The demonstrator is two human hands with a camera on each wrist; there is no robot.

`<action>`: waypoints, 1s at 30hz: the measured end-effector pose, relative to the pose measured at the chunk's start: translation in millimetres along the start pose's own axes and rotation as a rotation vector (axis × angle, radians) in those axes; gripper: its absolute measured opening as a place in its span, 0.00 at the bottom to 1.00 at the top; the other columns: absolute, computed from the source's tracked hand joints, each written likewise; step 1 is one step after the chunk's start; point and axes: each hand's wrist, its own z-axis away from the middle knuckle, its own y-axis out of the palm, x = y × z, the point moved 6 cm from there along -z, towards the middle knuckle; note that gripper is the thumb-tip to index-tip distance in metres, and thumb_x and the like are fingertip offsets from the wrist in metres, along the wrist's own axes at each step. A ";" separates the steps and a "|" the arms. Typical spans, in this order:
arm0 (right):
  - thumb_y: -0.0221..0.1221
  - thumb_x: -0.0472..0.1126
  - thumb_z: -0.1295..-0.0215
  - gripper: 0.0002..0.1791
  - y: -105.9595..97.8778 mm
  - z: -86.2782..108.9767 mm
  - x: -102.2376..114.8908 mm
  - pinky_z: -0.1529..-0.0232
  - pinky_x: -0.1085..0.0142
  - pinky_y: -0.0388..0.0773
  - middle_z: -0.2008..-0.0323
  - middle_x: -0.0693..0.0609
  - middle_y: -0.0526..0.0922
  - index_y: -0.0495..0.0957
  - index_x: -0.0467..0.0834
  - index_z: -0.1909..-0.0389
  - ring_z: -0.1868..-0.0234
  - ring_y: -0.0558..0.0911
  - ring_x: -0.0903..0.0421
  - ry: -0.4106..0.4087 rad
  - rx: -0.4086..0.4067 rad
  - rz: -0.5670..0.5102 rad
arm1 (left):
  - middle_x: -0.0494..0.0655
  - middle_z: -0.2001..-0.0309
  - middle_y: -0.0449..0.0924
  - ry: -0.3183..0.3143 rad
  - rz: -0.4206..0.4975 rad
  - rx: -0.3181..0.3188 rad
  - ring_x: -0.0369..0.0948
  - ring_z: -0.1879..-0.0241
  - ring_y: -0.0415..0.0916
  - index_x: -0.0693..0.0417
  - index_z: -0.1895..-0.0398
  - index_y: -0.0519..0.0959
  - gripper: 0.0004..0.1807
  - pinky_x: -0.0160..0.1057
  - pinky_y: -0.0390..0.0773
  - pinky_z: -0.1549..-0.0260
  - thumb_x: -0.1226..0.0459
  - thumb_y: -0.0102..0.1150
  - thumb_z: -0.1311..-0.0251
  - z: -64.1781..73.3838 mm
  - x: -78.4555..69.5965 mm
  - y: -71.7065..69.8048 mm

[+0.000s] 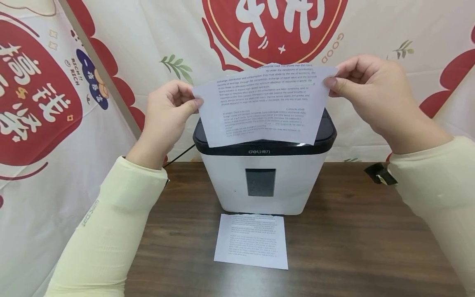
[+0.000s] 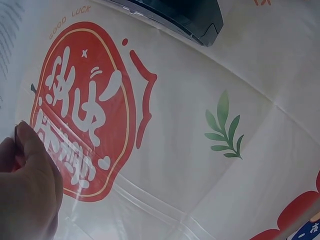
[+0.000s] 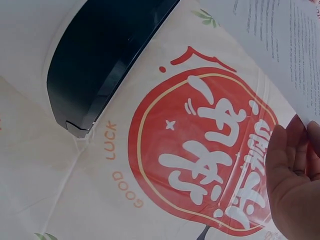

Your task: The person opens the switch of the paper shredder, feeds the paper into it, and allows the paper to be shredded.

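Note:
A torn sheet of printed paper point(image 1: 263, 111) is stretched between both hands, its ragged edge uppermost. My left hand point(image 1: 167, 111) pinches its upper left corner between thumb and fingers; my right hand point(image 1: 375, 90) pinches the upper right corner. Behind the sheet's lower edge stands a white paper shredder point(image 1: 230, 181) with a black top and a dark front window; the sheet hides most of that top. In the left wrist view the left hand point(image 2: 32, 175) holds the paper's edge at far left. The right wrist view has the right hand point(image 3: 295, 175) at the paper's corner point(image 3: 300, 90).
A second torn piece of printed paper point(image 1: 252, 243) lies on the brown wooden table point(image 1: 178, 243) before the shredder. A black cable point(image 1: 179, 156) runs left from the shredder. Behind hangs a white cloth point(image 1: 130, 33) with red and green prints.

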 end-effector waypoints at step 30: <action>0.60 0.36 0.36 0.04 10.9 -27.2 -3.8 0.61 0.80 0.75 0.63 0.56 0.81 0.81 0.41 0.62 0.64 0.80 0.59 -0.081 -0.058 -0.025 | 0.44 0.66 0.76 -0.034 -0.082 -0.031 0.41 0.63 0.74 0.61 0.64 0.77 0.02 0.35 0.76 0.55 0.73 0.57 0.38 -33.2 13.6 9.6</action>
